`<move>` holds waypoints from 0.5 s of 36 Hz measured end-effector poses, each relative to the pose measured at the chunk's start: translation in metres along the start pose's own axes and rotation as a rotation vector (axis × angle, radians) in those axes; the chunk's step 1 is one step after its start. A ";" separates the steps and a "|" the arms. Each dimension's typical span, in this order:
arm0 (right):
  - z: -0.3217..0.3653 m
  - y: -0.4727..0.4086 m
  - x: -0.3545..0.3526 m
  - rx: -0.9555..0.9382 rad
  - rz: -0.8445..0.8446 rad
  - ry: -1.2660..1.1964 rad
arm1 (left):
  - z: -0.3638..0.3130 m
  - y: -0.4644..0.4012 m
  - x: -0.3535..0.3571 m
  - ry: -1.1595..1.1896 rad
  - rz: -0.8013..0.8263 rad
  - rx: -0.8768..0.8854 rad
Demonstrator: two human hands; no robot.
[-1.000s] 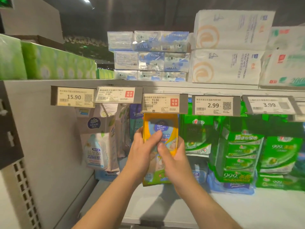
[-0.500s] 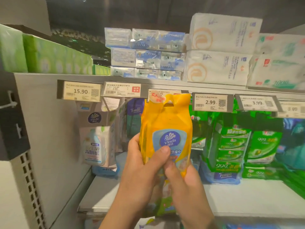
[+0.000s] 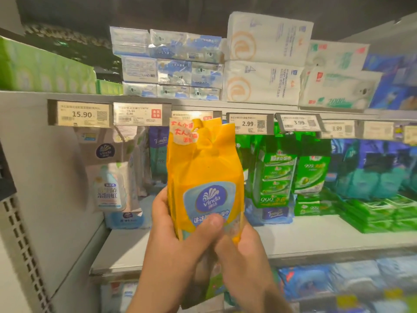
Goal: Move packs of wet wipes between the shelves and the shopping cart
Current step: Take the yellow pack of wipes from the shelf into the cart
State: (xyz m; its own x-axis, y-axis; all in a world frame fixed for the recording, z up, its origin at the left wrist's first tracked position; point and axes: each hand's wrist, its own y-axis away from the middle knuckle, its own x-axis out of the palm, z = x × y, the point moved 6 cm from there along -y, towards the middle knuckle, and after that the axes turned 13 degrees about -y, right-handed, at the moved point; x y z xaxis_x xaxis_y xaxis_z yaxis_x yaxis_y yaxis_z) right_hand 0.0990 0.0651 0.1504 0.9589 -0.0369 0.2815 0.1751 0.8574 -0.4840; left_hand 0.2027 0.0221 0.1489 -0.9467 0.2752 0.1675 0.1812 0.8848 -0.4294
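While both hands clasp its lower half, left hand [image 3: 178,240] thumb across the label and right hand [image 3: 246,256] fingers wrapped round the other edge, the yellow wipes pack [image 3: 204,177] stands upright at frame centre, clear of the shelf [image 3: 304,236], probably steadied for carrying to the cart.

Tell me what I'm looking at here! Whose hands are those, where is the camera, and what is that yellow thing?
The camera sits on a person's head in a shop, so you see what they see, looking forward and down at their own arms. The left hand and the right hand both grip a tall yellow pack of wet wipes and hold it up in front of a shelf. Standing on that shelf are green packs to the right and a pale pack to the left. Price tags line the shelf edge above, and white tissue packs are stacked on top.
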 end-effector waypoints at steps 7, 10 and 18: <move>0.016 0.015 -0.018 0.009 0.069 -0.058 | -0.012 0.024 0.026 0.031 -0.050 0.008; 0.023 0.025 -0.033 0.025 0.099 -0.064 | -0.010 0.038 0.042 0.062 -0.094 -0.001; 0.020 0.062 -0.070 0.109 0.146 -0.162 | 0.000 0.089 0.070 0.022 -0.251 -0.029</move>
State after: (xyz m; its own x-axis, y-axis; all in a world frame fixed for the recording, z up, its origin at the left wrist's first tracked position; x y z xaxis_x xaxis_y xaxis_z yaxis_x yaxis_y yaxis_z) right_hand 0.0379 0.1311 0.1176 0.9222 0.1669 0.3487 0.0036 0.8983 -0.4394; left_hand 0.1525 0.1198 0.1229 -0.9569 0.0530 0.2854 -0.0514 0.9368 -0.3462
